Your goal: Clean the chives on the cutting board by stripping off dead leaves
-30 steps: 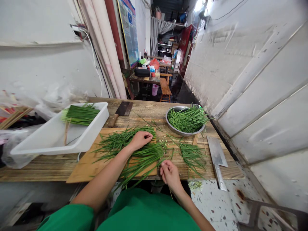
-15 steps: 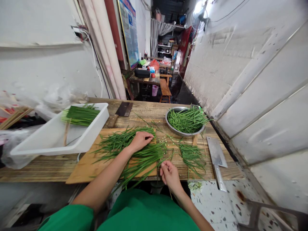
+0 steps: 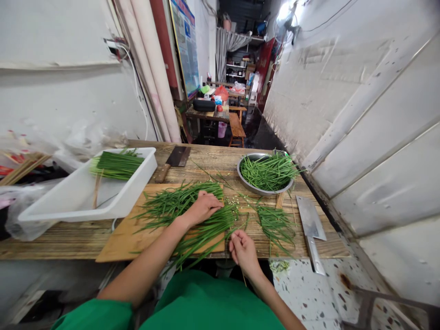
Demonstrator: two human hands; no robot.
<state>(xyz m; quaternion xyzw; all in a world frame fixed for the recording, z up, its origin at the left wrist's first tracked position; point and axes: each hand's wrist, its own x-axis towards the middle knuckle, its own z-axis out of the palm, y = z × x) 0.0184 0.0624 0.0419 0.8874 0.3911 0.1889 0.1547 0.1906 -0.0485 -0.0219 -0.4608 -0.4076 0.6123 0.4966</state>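
My left hand (image 3: 205,208) rests over the loose green chives (image 3: 178,201) on the wooden cutting board (image 3: 120,233). Its thumb and fingers are drawn together at the pale cut ends; whatever they pinch is too small to make out. To the right, just past the board's corner, my right hand (image 3: 243,250) is closed in a pinch. A thin tan stick (image 3: 244,278) shows below it, apparently in its grip, and a green blade lies by its fingertips. A smaller bunch of chives (image 3: 275,224) lies on the table beyond that hand.
At the back right stands a metal bowl (image 3: 254,188) heaped with chives. A cleaver (image 3: 311,224) lies at the right, its handle over the table's edge. Another cleaver (image 3: 178,156) lies behind the board. On the left, a white tray (image 3: 68,213) holds a chive bundle (image 3: 118,165).
My left hand has shifted slightly right and toward me over the chives, its fingers more curled. The right hand stays in nearly the same place.
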